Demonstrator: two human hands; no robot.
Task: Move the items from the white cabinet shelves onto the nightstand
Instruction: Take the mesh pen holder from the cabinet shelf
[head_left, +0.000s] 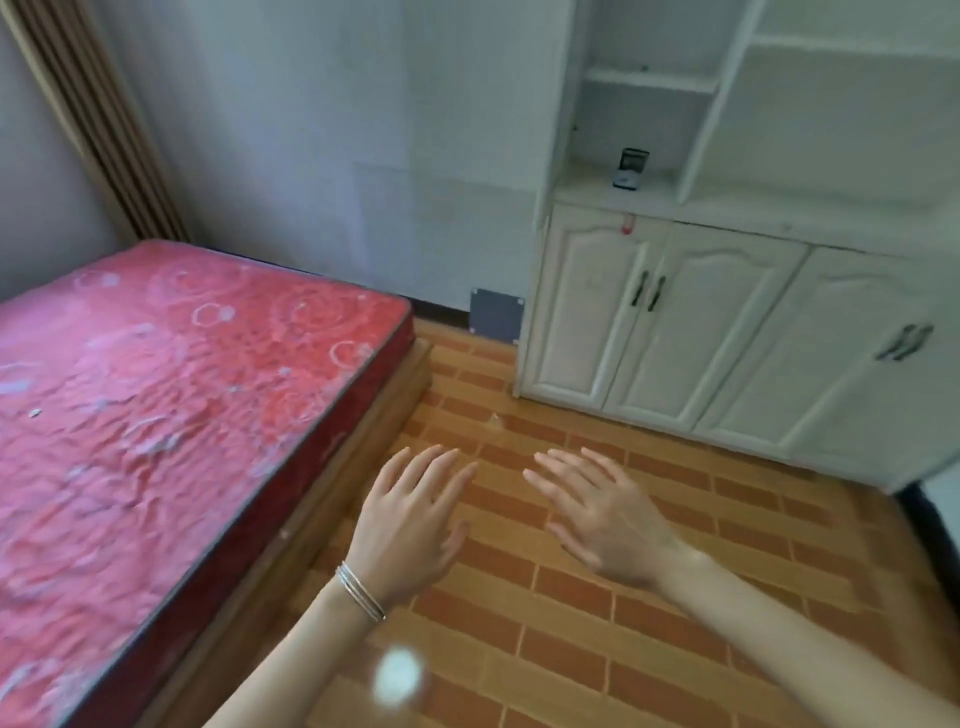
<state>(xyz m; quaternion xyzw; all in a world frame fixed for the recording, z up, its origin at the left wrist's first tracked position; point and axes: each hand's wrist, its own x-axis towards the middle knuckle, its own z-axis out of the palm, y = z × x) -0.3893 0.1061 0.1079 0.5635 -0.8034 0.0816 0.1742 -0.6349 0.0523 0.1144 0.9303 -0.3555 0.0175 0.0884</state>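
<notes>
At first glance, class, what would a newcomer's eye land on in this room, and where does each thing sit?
The bare red mattress fills the left side. In the foreground the left hand and right hand, both open and empty, hover above the brick-patterned floor. The white cabinet stands on the right, with one small dark item on an open shelf.

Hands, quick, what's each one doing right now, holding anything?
Left hand, the one with thin silver bangles at its wrist: open, fingers spread, holding nothing.
Right hand: open, fingers spread, holding nothing.
</notes>
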